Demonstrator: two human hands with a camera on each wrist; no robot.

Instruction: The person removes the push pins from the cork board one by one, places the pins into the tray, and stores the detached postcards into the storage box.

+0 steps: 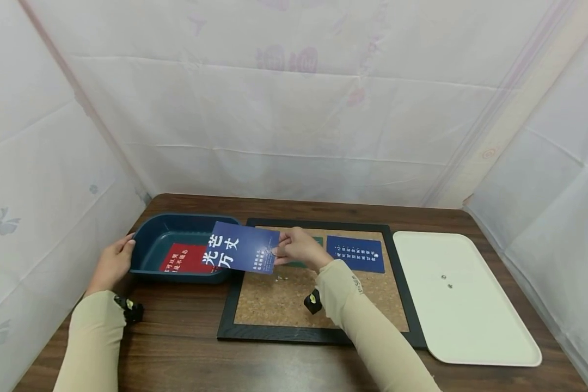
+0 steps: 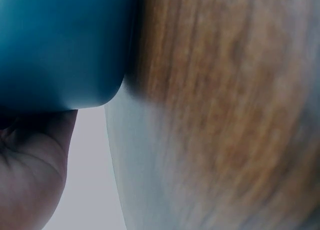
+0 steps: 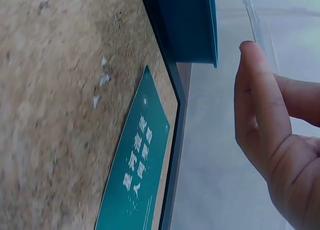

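Now the right hand (image 1: 299, 247) pinches a dark blue rectangular card with white characters (image 1: 242, 247) by its right edge, held over the near rim of the dark teal plastic bin (image 1: 149, 231); the left hand's (image 1: 112, 261) grip holds the bin's left wall.

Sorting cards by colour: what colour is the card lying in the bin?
Red card, clearest in the head view.
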